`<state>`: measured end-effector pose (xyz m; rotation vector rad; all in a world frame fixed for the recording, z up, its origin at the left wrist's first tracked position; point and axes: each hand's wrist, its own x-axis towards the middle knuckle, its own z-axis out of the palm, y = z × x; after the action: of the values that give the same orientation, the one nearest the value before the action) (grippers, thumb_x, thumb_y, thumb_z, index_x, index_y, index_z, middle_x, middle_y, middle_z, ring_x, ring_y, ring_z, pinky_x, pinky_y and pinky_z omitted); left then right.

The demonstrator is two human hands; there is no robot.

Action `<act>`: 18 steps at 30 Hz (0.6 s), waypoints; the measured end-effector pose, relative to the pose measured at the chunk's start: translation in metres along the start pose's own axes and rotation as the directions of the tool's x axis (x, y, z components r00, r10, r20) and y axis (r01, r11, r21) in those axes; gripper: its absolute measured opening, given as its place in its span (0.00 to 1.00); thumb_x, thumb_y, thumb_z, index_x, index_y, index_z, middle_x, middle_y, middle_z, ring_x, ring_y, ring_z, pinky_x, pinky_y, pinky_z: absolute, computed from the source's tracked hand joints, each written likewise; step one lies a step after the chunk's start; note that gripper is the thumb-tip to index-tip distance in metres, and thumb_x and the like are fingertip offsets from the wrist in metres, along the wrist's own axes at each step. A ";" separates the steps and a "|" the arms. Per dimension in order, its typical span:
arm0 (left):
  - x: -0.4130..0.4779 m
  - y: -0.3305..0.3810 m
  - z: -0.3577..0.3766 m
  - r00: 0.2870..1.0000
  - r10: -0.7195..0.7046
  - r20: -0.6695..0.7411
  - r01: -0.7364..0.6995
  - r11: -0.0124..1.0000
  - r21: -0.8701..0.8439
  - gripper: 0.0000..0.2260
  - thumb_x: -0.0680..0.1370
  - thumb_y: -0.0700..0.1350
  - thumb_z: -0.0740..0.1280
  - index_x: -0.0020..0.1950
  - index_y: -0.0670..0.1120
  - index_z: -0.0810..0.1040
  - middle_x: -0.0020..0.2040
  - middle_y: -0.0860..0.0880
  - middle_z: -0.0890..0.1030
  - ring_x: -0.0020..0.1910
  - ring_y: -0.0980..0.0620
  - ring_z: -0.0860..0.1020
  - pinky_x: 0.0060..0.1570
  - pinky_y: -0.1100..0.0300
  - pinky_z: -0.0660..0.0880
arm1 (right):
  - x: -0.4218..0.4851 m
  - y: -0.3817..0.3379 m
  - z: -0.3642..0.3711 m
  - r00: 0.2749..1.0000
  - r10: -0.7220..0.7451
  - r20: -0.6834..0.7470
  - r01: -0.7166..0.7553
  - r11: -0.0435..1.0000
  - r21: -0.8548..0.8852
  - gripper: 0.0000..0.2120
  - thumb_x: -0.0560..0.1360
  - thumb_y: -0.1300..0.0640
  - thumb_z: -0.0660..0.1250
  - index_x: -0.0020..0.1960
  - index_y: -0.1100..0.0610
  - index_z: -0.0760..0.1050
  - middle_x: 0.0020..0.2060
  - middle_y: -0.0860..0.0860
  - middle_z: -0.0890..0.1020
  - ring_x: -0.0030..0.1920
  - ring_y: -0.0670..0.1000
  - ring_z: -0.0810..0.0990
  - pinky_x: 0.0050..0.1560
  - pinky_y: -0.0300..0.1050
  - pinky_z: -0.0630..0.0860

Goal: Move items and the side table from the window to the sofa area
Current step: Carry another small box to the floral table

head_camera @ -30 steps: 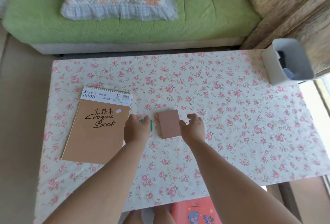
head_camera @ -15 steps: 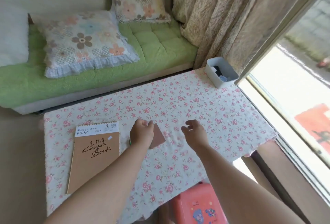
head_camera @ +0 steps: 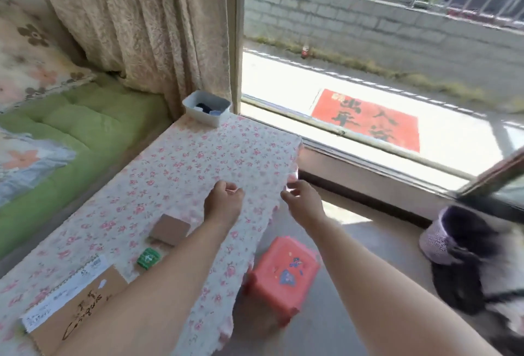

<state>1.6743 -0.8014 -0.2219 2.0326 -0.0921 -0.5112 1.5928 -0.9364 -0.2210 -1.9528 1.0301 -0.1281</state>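
The low table [head_camera: 198,157] wears a floral cloth and stands between the green sofa [head_camera: 71,128] and the window. On it lie a small brown pad [head_camera: 169,229], a green eraser-like block [head_camera: 148,258] and a brown sketch book [head_camera: 71,307], partly hidden under my left forearm. A white bin [head_camera: 207,107] with small items sits at the far corner by the curtain. My left hand [head_camera: 224,202] hovers over the cloth past the pad, fingers loosely curled, empty. My right hand [head_camera: 303,199] is at the table's window-side edge, fingers apart, holding nothing.
A red plastic stool [head_camera: 282,270] stands on the floor beside the table, under my right arm. A purple and dark basket [head_camera: 453,236] sits on the floor at the right by the window sill [head_camera: 368,174]. A beige curtain [head_camera: 147,29] hangs behind the bin.
My view has swung right from the sofa to the window. My left hand has left the brown pad, and both hands have moved toward the table's window end.
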 end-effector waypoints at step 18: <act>-0.292 0.055 0.327 0.581 0.250 0.775 -0.458 0.887 0.057 0.08 0.75 0.43 0.65 0.52 0.42 0.75 0.46 0.44 0.80 0.46 0.44 0.80 0.40 0.58 0.72 | -0.254 0.305 -0.277 0.591 0.615 -0.522 -0.342 0.777 0.528 0.11 0.76 0.57 0.64 0.57 0.59 0.74 0.46 0.50 0.76 0.47 0.50 0.74 0.48 0.40 0.69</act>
<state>1.2887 -1.0172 -0.2171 1.8246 -1.1197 -1.0992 1.1160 -1.0188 -0.2120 -1.1854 1.8436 -0.7180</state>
